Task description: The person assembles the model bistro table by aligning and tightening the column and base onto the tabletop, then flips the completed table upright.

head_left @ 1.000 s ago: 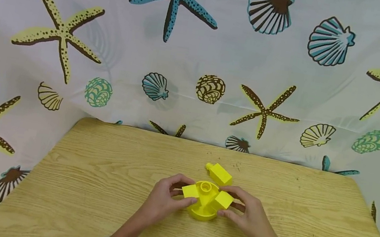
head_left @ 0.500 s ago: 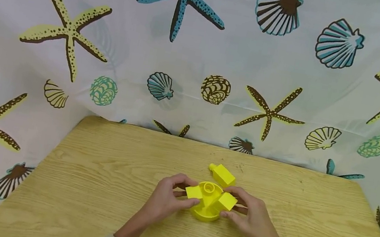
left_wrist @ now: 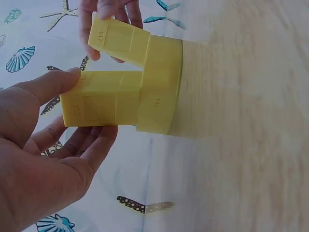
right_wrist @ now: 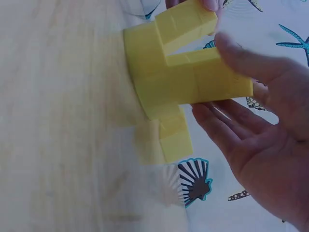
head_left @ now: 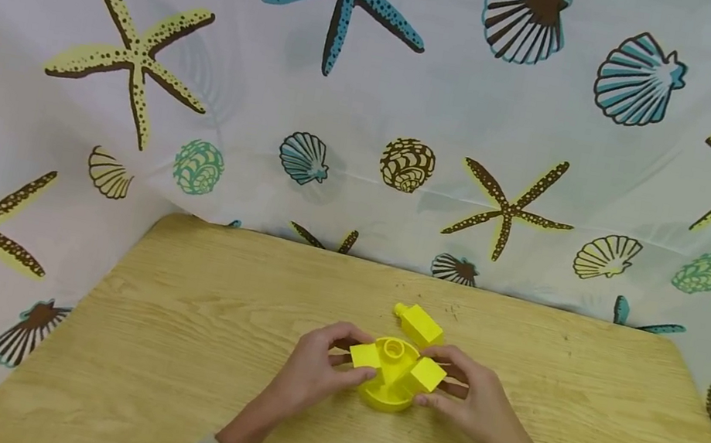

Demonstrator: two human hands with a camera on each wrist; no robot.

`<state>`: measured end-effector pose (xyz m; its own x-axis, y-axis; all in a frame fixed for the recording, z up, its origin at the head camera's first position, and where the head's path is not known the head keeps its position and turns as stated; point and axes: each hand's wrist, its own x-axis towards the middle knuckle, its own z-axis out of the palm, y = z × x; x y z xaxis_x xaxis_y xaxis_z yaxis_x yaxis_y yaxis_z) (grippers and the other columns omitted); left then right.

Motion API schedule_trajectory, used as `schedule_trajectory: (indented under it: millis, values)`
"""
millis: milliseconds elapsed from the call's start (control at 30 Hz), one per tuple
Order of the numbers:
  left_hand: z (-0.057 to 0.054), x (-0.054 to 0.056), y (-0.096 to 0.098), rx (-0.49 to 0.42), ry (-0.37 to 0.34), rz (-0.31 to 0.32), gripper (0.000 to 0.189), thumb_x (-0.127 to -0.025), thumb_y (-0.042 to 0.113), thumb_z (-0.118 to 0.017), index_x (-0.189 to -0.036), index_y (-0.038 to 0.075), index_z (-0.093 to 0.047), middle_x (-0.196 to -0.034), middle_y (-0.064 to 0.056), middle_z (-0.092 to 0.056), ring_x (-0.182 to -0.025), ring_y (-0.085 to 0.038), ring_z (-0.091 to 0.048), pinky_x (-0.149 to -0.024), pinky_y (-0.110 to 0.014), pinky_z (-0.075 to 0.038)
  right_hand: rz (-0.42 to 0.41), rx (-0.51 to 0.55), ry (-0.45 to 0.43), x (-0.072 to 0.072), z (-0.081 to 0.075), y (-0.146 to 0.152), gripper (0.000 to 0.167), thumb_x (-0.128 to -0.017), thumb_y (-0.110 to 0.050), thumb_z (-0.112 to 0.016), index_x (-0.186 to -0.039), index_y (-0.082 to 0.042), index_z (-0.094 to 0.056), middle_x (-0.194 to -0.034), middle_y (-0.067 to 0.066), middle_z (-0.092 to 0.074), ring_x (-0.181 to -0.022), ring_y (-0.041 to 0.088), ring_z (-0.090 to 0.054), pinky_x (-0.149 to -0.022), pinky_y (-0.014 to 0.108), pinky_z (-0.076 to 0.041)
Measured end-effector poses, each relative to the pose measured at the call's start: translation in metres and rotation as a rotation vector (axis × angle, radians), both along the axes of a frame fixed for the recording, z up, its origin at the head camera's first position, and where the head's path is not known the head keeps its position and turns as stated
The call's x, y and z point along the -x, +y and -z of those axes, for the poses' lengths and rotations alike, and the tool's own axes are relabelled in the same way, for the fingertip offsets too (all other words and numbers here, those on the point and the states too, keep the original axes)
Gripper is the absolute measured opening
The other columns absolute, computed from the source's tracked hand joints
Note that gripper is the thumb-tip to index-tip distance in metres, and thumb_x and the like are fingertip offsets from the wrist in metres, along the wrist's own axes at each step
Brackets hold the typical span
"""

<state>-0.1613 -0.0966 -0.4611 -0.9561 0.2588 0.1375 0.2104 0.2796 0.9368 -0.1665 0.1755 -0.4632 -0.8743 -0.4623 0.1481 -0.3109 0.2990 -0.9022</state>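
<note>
A round yellow plastic base (head_left: 384,403) with a raised ring inside rests on the wooden table. Two yellow blocks rise from it, one on each side. My left hand (head_left: 318,368) pinches the left block (head_left: 364,355) between thumb and fingers. The right block (head_left: 427,375) is held likewise by my right hand (head_left: 481,407). In the left wrist view, the left block (left_wrist: 101,99) meets the rim of the base (left_wrist: 159,87), and moulded numbers mark the pieces. How deep the blocks sit in the base is hidden.
Another yellow block (head_left: 421,325) with a round peg at one end lies on the table just behind the base. A white cloth (head_left: 361,105) printed with starfish and shells hangs behind the wooden table (head_left: 210,291) and along its sides.
The head view has shifted slightly, so everything appears a little further right. Both hands keep their hold on the same blocks, with no clear movement of the pieces.
</note>
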Motion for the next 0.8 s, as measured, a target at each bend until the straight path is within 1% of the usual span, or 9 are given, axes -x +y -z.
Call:
schedule_trajectory:
  millis: [67,167,267,333,433,533,633,700,800]
  values:
    - [-0.003,-0.001,0.001,0.041,0.021,0.003,0.038,-0.088,0.011,-0.083,-0.122,0.003,-0.068,-0.123,-0.01,-0.065,-0.115,-0.03,-0.063,-0.097,-0.047,-0.056,-0.022,0.029,-0.022,0.001,-0.005,0.004,0.055,-0.089,-0.015,-0.082,-0.138,-0.008,-0.058,-0.135,0.019,-0.061,-0.124,0.035,-0.062,-0.097,0.036,-0.056]
    - [-0.01,-0.004,0.005,0.14,0.105,-0.014,0.042,-0.088,0.013,-0.083,-0.125,0.004,-0.068,-0.124,-0.011,-0.063,-0.115,-0.03,-0.062,-0.098,-0.047,-0.056,-0.013,0.092,-0.038,0.005,-0.012,0.01,0.051,-0.095,-0.012,-0.075,-0.142,-0.01,-0.055,-0.135,0.024,-0.059,-0.123,0.037,-0.062,-0.096,0.037,-0.057]
    - [-0.018,-0.009,0.011,0.242,0.222,-0.058,0.042,-0.086,0.013,-0.085,-0.125,0.005,-0.07,-0.122,-0.009,-0.06,-0.112,-0.029,-0.061,-0.097,-0.044,-0.056,0.051,0.102,0.021,0.01,-0.018,0.014,0.043,-0.099,-0.011,-0.07,-0.14,-0.008,-0.057,-0.13,0.025,-0.061,-0.118,0.035,-0.065,-0.092,0.032,-0.058]
    - [-0.023,-0.013,0.017,0.284,0.285,-0.078,0.04,-0.085,0.011,-0.085,-0.122,0.005,-0.072,-0.121,-0.008,-0.059,-0.111,-0.027,-0.06,-0.096,-0.041,-0.056,0.103,0.085,0.057,0.013,-0.019,0.015,0.039,-0.099,-0.011,-0.069,-0.137,-0.007,-0.059,-0.126,0.023,-0.064,-0.115,0.034,-0.066,-0.091,0.03,-0.058]
    - [-0.029,-0.022,0.027,0.353,0.352,-0.083,0.038,-0.086,0.013,-0.086,-0.12,0.006,-0.073,-0.121,-0.005,-0.059,-0.112,-0.021,-0.058,-0.095,-0.033,-0.056,0.176,0.037,0.093,0.019,-0.018,0.015,0.037,-0.099,-0.012,-0.07,-0.134,-0.005,-0.061,-0.122,0.02,-0.066,-0.114,0.032,-0.065,-0.092,0.028,-0.058]
    - [-0.032,-0.029,0.039,0.43,0.413,-0.067,0.037,-0.086,0.017,-0.086,-0.12,0.007,-0.073,-0.122,-0.003,-0.06,-0.112,-0.02,-0.057,-0.092,-0.028,-0.056,0.23,0.006,0.102,0.026,-0.014,0.013,0.037,-0.098,-0.014,-0.072,-0.133,-0.004,-0.062,-0.122,0.02,-0.066,-0.113,0.032,-0.065,-0.092,0.032,-0.058]
    - [-0.032,-0.034,0.05,0.495,0.459,-0.052,0.038,-0.087,0.019,-0.086,-0.121,0.008,-0.073,-0.122,-0.002,-0.061,-0.111,-0.018,-0.058,-0.089,-0.024,-0.056,0.265,-0.023,0.117,0.033,-0.007,0.011,0.038,-0.096,-0.013,-0.074,-0.131,-0.003,-0.063,-0.122,0.02,-0.066,-0.112,0.034,-0.065,-0.092,0.039,-0.059]
    - [-0.031,-0.036,0.057,0.511,0.462,-0.032,0.038,-0.087,0.018,-0.085,-0.121,0.006,-0.072,-0.122,-0.002,-0.061,-0.109,-0.017,-0.06,-0.088,-0.022,-0.056,0.274,-0.042,0.12,0.038,-0.003,0.01,0.04,-0.096,-0.012,-0.075,-0.132,0.0,-0.063,-0.123,0.021,-0.066,-0.112,0.036,-0.065,-0.093,0.043,-0.058]
    - [-0.029,-0.037,0.068,0.546,0.416,-0.012,0.043,-0.09,0.02,-0.083,-0.126,0.002,-0.07,-0.125,-0.005,-0.06,-0.108,-0.016,-0.062,-0.088,-0.02,-0.055,0.27,-0.055,0.099,0.045,0.004,0.006,0.043,-0.095,-0.01,-0.076,-0.133,0.002,-0.061,-0.126,0.024,-0.064,-0.114,0.039,-0.063,-0.094,0.046,-0.057]
